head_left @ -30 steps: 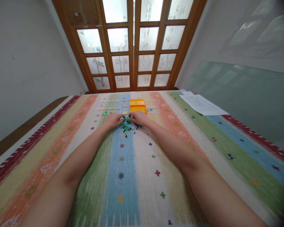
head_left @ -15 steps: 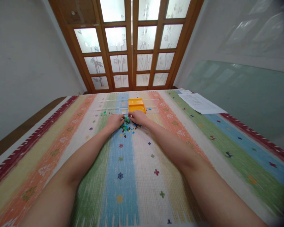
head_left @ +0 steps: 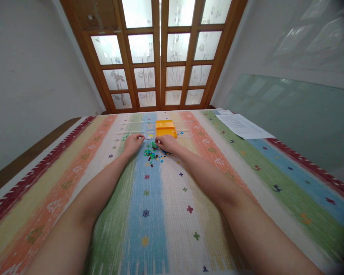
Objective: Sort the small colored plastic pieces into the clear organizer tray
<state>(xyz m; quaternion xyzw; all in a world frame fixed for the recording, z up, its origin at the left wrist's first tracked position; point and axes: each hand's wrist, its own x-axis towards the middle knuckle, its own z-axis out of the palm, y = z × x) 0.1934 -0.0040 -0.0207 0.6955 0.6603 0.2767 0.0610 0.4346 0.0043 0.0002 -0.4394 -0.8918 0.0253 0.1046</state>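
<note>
A pile of tiny coloured pieces (head_left: pixel 151 152), mostly green with some blue, dark red and yellow, lies on the striped tablecloth. My left hand (head_left: pixel 133 144) is over the pile's far left side, thumb and fingertips pinched together at the near edge of a clear plastic tray (head_left: pixel 150 129). What it holds, if anything, is too small to make out. My right hand (head_left: pixel 167 144) rests at the pile's right side, fingers curled into a pinch whose contents are hidden. Just beyond it stands a yellow two-part box (head_left: pixel 165 124).
Green pieces (head_left: pixel 125 137) lie left of my left hand, and blue ones (head_left: pixel 180 133) right of the yellow box. Printed paper sheets (head_left: pixel 243 126) lie at the far right of the table. Behind the table are wood-framed glass doors (head_left: pixel 160 68).
My left hand has moved left and slightly away from me, from the pile to the clear tray's edge, uncovering more of the pile. My right hand has hardly moved.
</note>
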